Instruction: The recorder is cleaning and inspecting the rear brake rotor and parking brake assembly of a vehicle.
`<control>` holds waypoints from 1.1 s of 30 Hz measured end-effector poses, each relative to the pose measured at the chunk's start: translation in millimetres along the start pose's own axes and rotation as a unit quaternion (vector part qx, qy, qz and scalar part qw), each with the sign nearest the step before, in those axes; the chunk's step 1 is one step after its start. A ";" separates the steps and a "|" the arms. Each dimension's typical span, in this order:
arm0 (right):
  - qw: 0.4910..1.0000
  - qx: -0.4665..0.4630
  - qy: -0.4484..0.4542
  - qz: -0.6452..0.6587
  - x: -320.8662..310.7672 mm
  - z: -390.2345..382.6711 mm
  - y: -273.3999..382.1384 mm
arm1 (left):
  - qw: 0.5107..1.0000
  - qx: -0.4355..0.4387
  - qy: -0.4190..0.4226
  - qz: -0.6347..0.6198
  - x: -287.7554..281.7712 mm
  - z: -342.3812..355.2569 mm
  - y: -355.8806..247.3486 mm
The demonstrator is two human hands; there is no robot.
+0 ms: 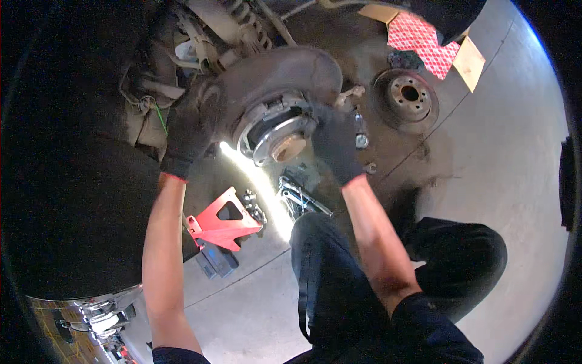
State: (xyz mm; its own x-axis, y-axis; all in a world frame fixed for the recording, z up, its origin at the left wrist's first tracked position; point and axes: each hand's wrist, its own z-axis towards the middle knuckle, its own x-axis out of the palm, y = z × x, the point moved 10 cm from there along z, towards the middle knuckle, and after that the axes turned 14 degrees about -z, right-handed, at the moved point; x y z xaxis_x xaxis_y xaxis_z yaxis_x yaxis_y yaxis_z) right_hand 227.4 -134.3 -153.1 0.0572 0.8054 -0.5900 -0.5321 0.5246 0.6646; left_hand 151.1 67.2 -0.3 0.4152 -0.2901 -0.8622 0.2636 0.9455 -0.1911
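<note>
Left hand (189, 130) in a dark work glove with a red cuff, closed around the left edge of the round, rust-brown metal backing plate (276, 76) behind the wheel hub. Right hand (336, 144) in a matching dark glove, fingers curled and pressed on the right side of the shiny steel hub flange (280, 134), gripping the grey brake shoe assembly (267, 112) there; exact finger spread hard to tell under the glove. Hub and plate set in the upper middle of the view, under the dark wheel arch, just below a coiled suspension spring (245, 18). Bright strip of light on the concrete floor (503, 158) directly under the hub.

Detached rusty brake disc (409, 98) flat on the floor to the right of the hub, well apart from both hands. Beyond it, a red-and-white patterned cloth (421, 42) on flattened brown cardboard (470, 64). A couple of small metal parts (361, 141) on the floor just beside the right hand.

Below the hub, between the forearms: a red triangular steel jack stand (221, 221) lying on its side, a cluster of small dark nuts (253, 205) just to its right, and a loose pile of chrome wrenches (300, 197) near the knee. Dark blue trousers (327, 273) on the bent legs in the lower middle. Large black tyre (73, 200) filling the left side.
</note>
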 end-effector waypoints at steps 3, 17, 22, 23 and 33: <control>0.998 0.000 -0.057 0.027 -12.5 0.3 0.8 | 0.999 -0.022 0.002 -0.033 3.6 -1.2 11.2; 0.998 -0.005 -0.057 0.034 -9.8 -1.0 1.5 | 1.000 -0.029 -0.003 -0.009 1.2 -1.7 10.2; 0.997 0.075 -0.002 0.012 5.7 -1.8 -15.8 | 0.997 -0.048 0.015 -0.051 3.7 -0.2 12.6; 0.996 0.074 -0.023 0.040 2.9 -2.2 -16.7 | 0.993 -0.068 0.009 -0.095 3.6 -1.1 17.2; 0.998 0.059 -0.010 -0.018 6.8 -4.1 -16.3 | 0.995 0.036 0.025 0.087 7.1 -5.0 5.1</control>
State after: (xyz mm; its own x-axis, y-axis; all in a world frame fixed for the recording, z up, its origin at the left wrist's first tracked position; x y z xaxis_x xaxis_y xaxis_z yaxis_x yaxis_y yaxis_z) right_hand 233.0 -138.5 -169.8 0.0917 0.7897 -0.6066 -0.4260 0.5817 0.6929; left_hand 151.1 70.7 -9.8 0.4169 -0.1138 -0.9018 0.2535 0.9673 -0.0049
